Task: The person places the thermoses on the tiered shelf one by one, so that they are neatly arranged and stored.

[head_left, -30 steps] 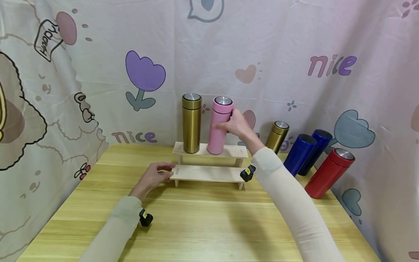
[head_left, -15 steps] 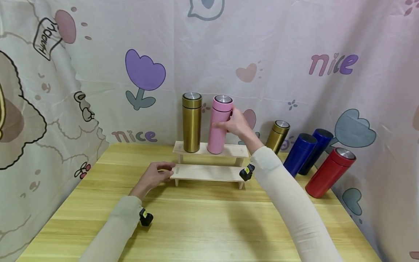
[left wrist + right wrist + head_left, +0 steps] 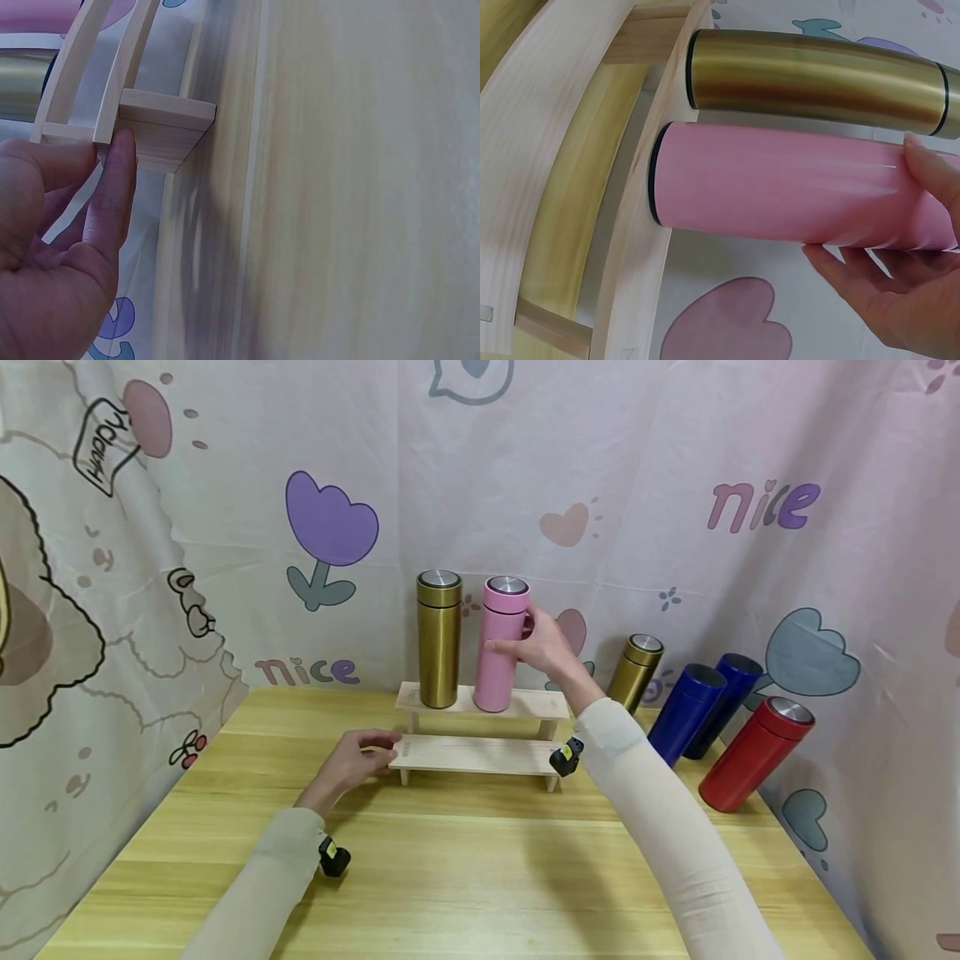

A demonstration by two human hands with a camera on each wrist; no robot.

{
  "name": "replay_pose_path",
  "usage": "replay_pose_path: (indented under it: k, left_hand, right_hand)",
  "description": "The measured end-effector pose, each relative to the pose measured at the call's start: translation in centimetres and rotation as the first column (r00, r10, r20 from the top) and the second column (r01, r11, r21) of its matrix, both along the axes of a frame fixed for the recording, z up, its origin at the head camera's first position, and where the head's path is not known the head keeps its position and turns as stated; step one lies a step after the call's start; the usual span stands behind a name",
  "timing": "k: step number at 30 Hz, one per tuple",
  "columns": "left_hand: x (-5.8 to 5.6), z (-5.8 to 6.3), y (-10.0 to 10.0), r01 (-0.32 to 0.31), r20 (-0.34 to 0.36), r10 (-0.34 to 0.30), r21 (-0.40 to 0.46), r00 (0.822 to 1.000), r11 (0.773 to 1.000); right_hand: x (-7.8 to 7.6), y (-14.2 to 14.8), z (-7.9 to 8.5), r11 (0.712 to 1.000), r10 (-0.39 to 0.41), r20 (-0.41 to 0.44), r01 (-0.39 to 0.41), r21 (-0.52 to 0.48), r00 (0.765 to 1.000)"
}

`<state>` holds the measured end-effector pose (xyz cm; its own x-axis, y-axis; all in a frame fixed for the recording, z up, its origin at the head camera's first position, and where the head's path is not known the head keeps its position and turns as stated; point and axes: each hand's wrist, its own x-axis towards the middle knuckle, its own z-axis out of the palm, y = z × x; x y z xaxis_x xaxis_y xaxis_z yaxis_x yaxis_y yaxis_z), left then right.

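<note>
My left hand (image 3: 352,767) is at the left end of a two-step wooden stand (image 3: 480,755). In the left wrist view its thumb and fingers pinch the end of the lower shelf board. The right hand (image 3: 543,643) is around the upper part of a pink thermos bottle (image 3: 497,652), thumb across its front and fingers at its right side. That bottle stands on the upper shelf, its base against the board in the right wrist view. Just left of it, a gold thermos bottle (image 3: 438,647) stands upright on the same shelf.
At the table's right side, another gold bottle (image 3: 634,672), two blue bottles (image 3: 686,714) and a red bottle (image 3: 756,756) stand in a group, partly behind the right sleeve. A patterned cloth (image 3: 480,485) hangs behind the wooden table (image 3: 450,877).
The pink bottle's top has shifted slightly left, toward the gold one. A small gap now shows between the bottle and the right fingers. My left hand keeps its place.
</note>
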<state>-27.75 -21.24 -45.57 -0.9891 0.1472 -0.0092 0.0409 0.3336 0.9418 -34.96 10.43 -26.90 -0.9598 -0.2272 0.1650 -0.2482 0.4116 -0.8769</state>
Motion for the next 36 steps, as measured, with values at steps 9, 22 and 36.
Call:
replay_pose_path:
  k: [9, 22, 36]
  left_hand:
    - [-0.08, -0.17, -0.01, -0.002, 0.003, 0.002, -0.005, 1.000, 1.000]
    - [0.06, -0.07, -0.04, -0.004, 0.007, 0.004, -0.009, 1.000, 1.000]
    - [0.03, 0.07, 0.05, -0.011, 0.010, 0.011, -0.032, 1.000, 0.999]
  right_hand:
    - [0.10, 0.15, -0.29, 1.000, 0.009, -0.030, -0.009, -0.003, 1.000]
    - [-0.03, 0.05, -0.48, 1.000, 0.017, -0.052, -0.016, 0.021, 0.999]
    - [0.29, -0.02, -0.70, 0.999, -0.005, -0.071, 0.009, 0.053, 0.997]
